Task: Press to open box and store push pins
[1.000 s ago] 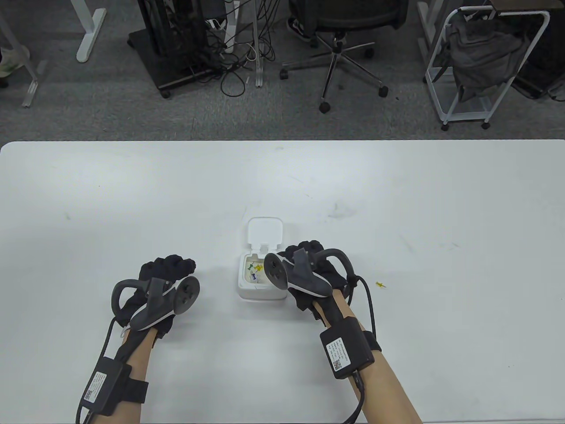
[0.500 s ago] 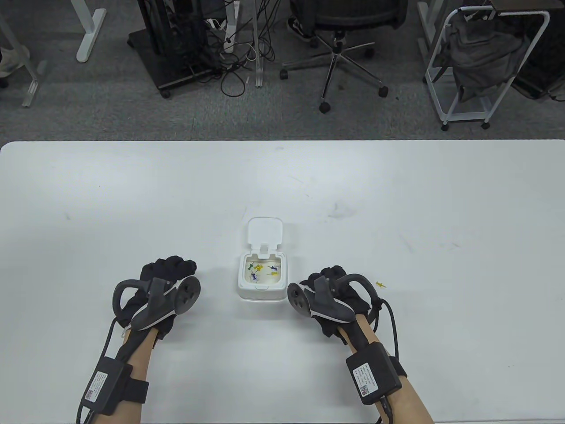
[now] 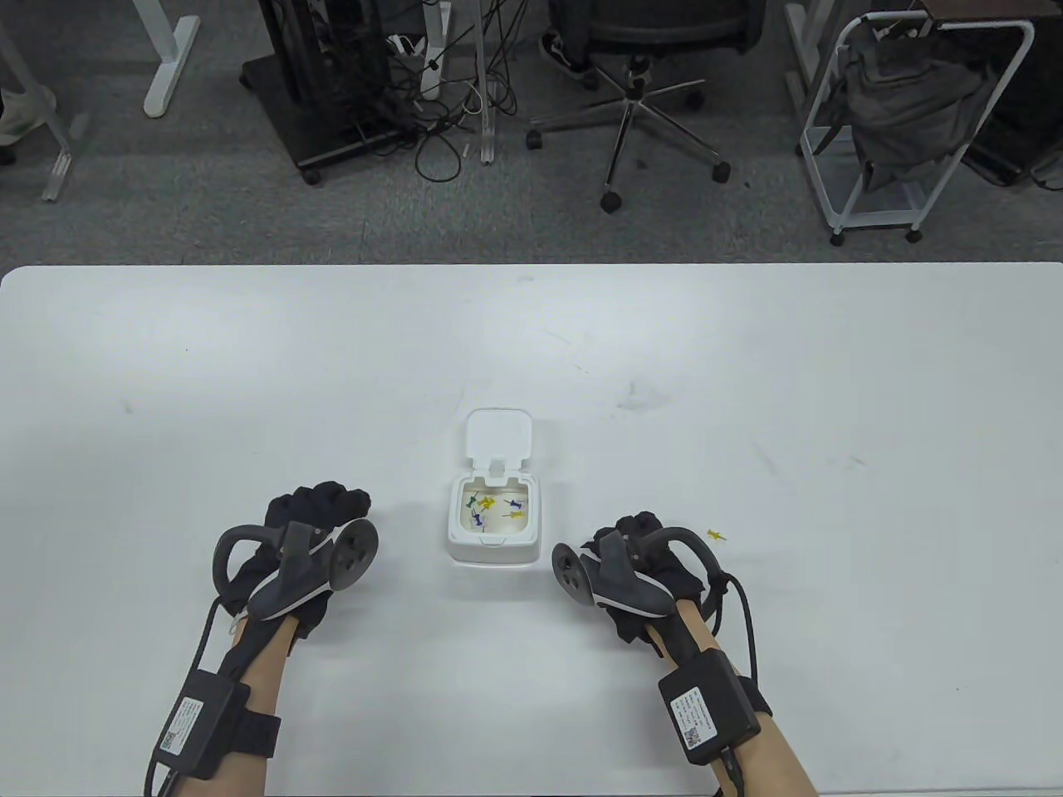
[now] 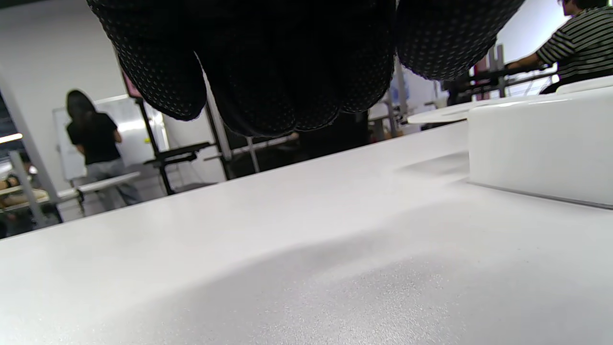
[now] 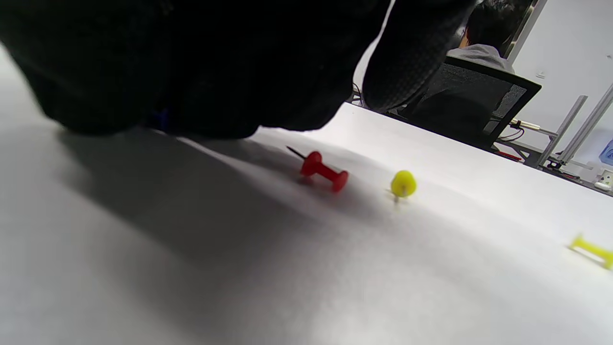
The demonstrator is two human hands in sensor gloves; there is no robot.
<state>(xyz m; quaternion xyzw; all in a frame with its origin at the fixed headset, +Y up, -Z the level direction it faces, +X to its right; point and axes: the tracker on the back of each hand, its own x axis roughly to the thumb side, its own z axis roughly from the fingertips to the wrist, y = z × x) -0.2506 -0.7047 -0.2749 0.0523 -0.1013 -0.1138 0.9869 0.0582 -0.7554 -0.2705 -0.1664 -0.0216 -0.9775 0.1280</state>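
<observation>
The white box [image 3: 490,554] stands open at the table's middle, its lid [image 3: 497,433] flipped back. Several green, yellow and blue push pins [image 3: 486,504] lie inside. My right hand [image 3: 639,531] hovers low over the table just right of the box, fingers curled down, holding nothing that shows. In the right wrist view it [image 5: 191,72] hangs over a red pin [image 5: 324,172], with a yellow pin [image 5: 402,184] beside it and another yellow pin [image 5: 591,249] further right. My left hand [image 3: 320,502] rests on the table left of the box [image 4: 541,143], loosely curled and empty.
One loose yellow pin [image 3: 716,535] shows on the table right of my right hand. The white table [image 3: 249,374] reaches far beyond the box. An office chair [image 3: 639,75] and a wire cart [image 3: 897,124] stand on the floor behind.
My right hand has drawn back from over the box to the table on its right. More pins lie in the box than a second ago. The left hand has not moved.
</observation>
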